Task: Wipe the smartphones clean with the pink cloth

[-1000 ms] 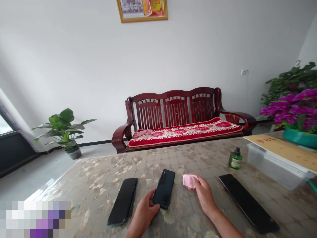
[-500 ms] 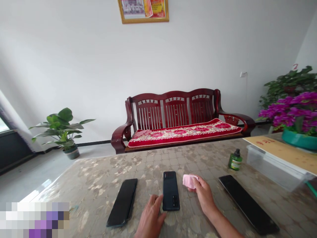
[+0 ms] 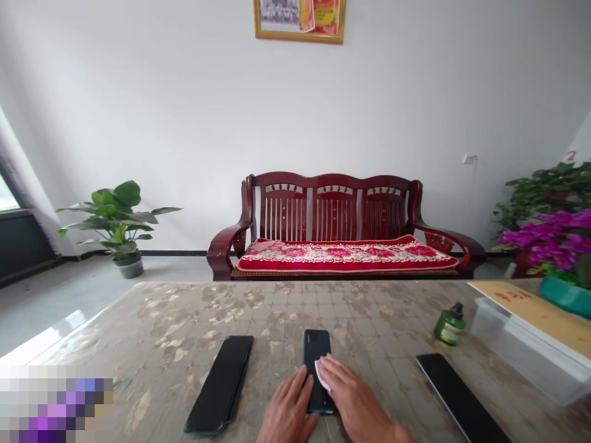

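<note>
The right hand (image 3: 353,400) lies palm-down with its fingers together, holding a small pink cloth (image 3: 320,374) under the fingertips and pressing it onto the dark smartphone (image 3: 315,347) that lies flat directly in front of both hands. The left hand (image 3: 289,409) rests just beside it, fingers loosely extended along the phone's left edge and touching it, gripping nothing. Wiping here looks best done with that left hand bracing the phone so it cannot skate on the glossy patterned table (image 3: 184,307), and with light, even strokes along its length - cloth kept flat, fingertips off the surface. A second black phone (image 3: 221,381) lies near, to the left of the left hand; a longer dark device (image 3: 457,397) lies to the right of the right hand. Beyond that stand a green bottle (image 3: 450,324) and a clear plastic box (image 3: 521,344) - and, past the table's far edge, a red wooden bench (image 3: 337,227).
</note>
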